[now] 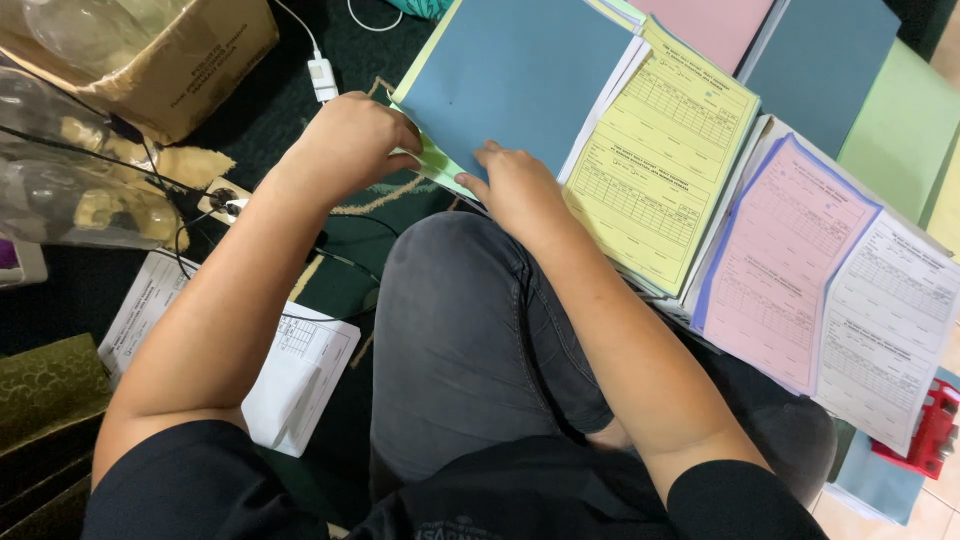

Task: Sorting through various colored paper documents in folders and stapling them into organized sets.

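Upper centre of frame, work item: blue booklet [515, 80], flat matte card cover, rectangular, lying on a green sheet [440, 165] whose corner shows at its lower left edge.
Left hand [355, 140]: fingers curled, pinching the lower left edge of the cover and the green sheet.
Right hand [515, 185]: palm down, fingertips pressing the lower edge of the blue cover; not closed around anything.
Right of booklet: yellow form [660, 160], thin paper, printed tables, on a white stack.
Far right: pink form [780, 265] and white form [890, 320], overlapping.
Lower right corner: red plastic stapler [935, 425], partly cut off.
Upper left: cardboard box [190, 60], clear plastic bottles [60, 190] beside it.
Base: dark green carpet [250, 110], patterned.
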